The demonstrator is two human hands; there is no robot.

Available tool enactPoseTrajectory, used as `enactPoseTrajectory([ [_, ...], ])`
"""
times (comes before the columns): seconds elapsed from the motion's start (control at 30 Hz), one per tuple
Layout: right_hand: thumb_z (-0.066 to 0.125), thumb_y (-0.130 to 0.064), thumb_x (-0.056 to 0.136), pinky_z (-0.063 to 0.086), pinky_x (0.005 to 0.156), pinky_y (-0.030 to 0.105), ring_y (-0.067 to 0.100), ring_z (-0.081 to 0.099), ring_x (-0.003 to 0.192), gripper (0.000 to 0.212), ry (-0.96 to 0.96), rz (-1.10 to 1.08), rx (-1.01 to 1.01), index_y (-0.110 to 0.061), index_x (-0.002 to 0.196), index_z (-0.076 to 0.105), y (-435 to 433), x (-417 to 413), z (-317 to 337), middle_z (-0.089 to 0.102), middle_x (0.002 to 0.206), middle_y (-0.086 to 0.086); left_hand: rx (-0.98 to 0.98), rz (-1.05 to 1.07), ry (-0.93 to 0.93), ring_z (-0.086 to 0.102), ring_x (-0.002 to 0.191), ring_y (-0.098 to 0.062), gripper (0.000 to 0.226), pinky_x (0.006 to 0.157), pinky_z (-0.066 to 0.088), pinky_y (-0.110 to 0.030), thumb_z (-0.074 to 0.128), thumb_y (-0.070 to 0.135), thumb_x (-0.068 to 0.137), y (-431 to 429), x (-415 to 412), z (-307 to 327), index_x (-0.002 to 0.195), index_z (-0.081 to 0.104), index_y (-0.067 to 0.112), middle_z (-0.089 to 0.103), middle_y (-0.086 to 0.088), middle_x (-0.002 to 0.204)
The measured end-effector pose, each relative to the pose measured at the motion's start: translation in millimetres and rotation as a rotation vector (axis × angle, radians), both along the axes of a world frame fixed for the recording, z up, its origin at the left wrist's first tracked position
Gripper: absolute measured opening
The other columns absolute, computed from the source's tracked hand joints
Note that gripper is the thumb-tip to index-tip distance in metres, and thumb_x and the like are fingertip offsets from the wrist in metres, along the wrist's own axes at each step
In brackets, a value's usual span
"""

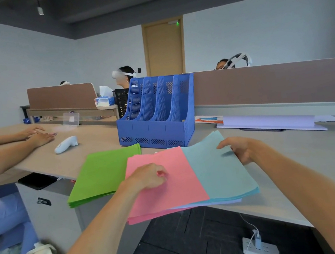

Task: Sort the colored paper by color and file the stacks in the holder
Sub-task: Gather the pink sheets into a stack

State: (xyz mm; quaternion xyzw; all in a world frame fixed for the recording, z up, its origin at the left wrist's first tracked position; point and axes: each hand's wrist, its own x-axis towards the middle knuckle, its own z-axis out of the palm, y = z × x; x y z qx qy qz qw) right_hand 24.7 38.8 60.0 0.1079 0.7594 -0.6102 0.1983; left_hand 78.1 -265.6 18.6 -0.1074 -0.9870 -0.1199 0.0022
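Nearest, below the hands, a white power strip (261, 249) lies on the dark floor. Above it the pink stack (171, 194) and the pale blue stack (219, 173) overhang the near edge of the counter (295, 165). The top pink sheet overlaps the left side of the blue one.

The left hand (147, 177) sits on the pink stack with its fingers curled, the tips bunched together and pinching the top sheet. The right hand (240, 149) grips the right edge of the pale blue stack, with the thumb laid on top and the fingers tucked underneath.

Left of the left hand, just beside the pink sheets, the green stack (104, 173) lies flat on the counter.

Beyond both hands and between them stands the blue holder (156, 115), upright, with four slots. No coloured sheets show in the slots.

Further left of the holder lies a white controller (65, 144), near another person's hands (35, 135). To the right, past the right hand, lies a white folder (268, 122).
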Motion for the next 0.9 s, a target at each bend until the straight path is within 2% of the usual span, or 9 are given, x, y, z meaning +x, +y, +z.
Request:
enactPoseTrajectory([
  [0.2,0.058,-0.017,0.086,0.055,0.078,0.039,0.033,0.066,0.084,0.037,0.025,0.037,-0.050,-0.004,0.121,0.058,-4,3,3,0.068,0.107,0.017,-0.007,0.013,-0.021,0.052,0.120,-0.016,0.034,0.097,0.038,-0.025,0.051,0.032,0.093,2,-1,2,0.126,0.059,0.033,0.057,0.008,0.133],
  [0.33,0.059,-0.020,0.084,0.057,0.065,0.033,0.029,0.069,0.067,0.029,0.020,0.060,-0.054,-0.004,0.107,0.063,-4,5,2,0.072,0.089,0.015,-0.001,0.015,-0.029,0.053,0.119,-0.015,0.034,0.097,0.038,-0.025,0.051,0.033,0.092,2,-2,2,0.126,0.059,0.033,0.057,0.009,0.132],
  [0.53,0.062,-0.010,0.086,0.056,0.072,0.037,0.028,0.070,0.072,0.020,0.058,0.097,0.017,-0.004,0.106,0.065,-7,10,-4,0.074,0.089,0.014,0.000,0.020,-0.018,0.053,0.119,-0.017,0.034,0.098,0.041,-0.028,0.051,0.033,0.092,1,-2,1,0.125,0.059,0.031,0.057,0.006,0.133],
  [0.63,0.058,0.002,0.086,0.057,0.055,0.033,0.026,0.070,0.058,0.021,0.110,0.085,0.102,0.000,0.106,0.063,-9,14,-5,0.073,0.073,0.012,0.010,0.041,-0.014,0.052,0.123,-0.023,0.039,0.103,0.041,-0.033,0.048,0.036,0.095,0,-3,3,0.131,0.055,0.024,0.052,0.000,0.138],
  [0.7,0.057,0.007,0.084,0.054,0.044,0.028,0.023,0.067,0.048,0.021,0.197,0.048,0.159,0.001,0.103,0.064,-1,18,6,0.071,0.062,0.010,-0.004,0.038,-0.014,0.052,0.123,-0.023,0.038,0.103,0.041,-0.033,0.047,0.034,0.096,0,-4,3,0.131,0.056,0.021,0.054,-0.001,0.138],
  [0.8,0.056,0.007,0.084,0.050,0.039,0.024,0.020,0.064,0.043,0.015,0.266,-0.024,0.201,0.000,0.095,0.066,30,25,30,0.069,0.057,0.007,-0.023,0.023,-0.022,0.052,0.121,-0.021,0.035,0.101,0.042,-0.031,0.047,0.028,0.095,2,-3,1,0.127,0.060,0.019,0.057,0.000,0.134],
  [0.9,0.058,0.004,0.084,0.051,0.039,0.026,0.024,0.066,0.045,0.017,0.285,-0.099,0.233,0.001,0.099,0.064,72,31,51,0.070,0.059,0.010,-0.014,0.009,-0.005,0.053,0.120,-0.022,0.036,0.101,0.042,-0.032,0.046,0.023,0.095,3,-2,-1,0.126,0.061,0.015,0.057,-0.001,0.133],
])
